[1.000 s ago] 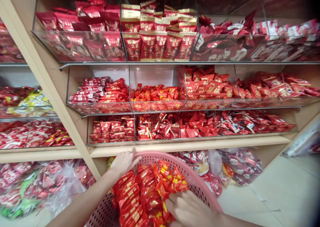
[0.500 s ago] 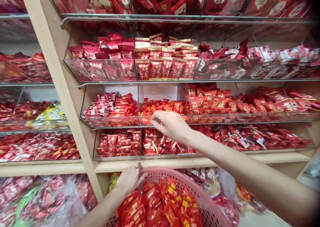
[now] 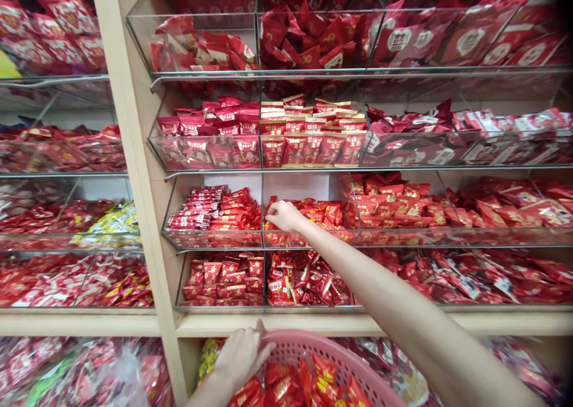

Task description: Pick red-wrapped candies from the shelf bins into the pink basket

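Note:
My left hand (image 3: 242, 359) is at the left rim of a pink perforated plastic basket (image 3: 308, 339), closed over its edge with the thumb towards the inside. Red snack packets (image 3: 324, 374) with yellow print lie in the basket. Farther up, my right hand (image 3: 285, 216) reaches over the clear front of a shelf bin, among small red packets (image 3: 329, 211). Its fingers are curled together, and whatever is between them cannot be made out. To the left of that hand, the adjoining bin holds red packets (image 3: 233, 207) and checkered ones.
Clear-fronted shelf bins rise in tiers, with gold-edged red packets (image 3: 313, 147) above and more packets (image 3: 224, 276) below. A wooden upright (image 3: 129, 156) divides the shelving on the left. Plastic bags of packets (image 3: 85, 371) lie at the lower left.
The view has tilted up, so the shelves and basket sit lower in it. My right hand has gone from the bin's front edge in among the packets. My left hand stays at the basket.

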Motion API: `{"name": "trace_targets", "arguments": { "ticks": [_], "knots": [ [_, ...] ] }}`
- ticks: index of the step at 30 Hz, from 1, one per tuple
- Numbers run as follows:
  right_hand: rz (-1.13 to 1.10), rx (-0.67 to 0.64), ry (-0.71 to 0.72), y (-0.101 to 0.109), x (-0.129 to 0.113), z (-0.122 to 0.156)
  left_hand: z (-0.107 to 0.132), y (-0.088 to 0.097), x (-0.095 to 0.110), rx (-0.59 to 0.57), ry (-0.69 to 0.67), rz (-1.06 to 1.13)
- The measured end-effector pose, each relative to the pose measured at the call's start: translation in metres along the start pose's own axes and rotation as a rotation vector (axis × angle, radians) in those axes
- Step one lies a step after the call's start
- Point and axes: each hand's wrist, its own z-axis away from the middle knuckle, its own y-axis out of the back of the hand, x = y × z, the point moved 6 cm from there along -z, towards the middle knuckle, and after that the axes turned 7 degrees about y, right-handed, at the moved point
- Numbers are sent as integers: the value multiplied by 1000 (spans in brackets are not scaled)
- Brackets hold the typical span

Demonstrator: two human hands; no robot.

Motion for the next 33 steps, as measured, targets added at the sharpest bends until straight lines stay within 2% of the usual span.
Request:
{"name": "trace_targets", "arguments": {
  "ticks": [10, 19, 33],
  "knots": [
    [7, -10, -129, -2, 8, 5, 0, -3, 1, 0, 14, 15],
    [1, 7, -207, 4, 8, 11, 2, 1, 1, -15, 26, 54],
    [-51, 3, -237, -4, 20, 4, -1, 0, 0, -9, 6, 33]
  ]
}}
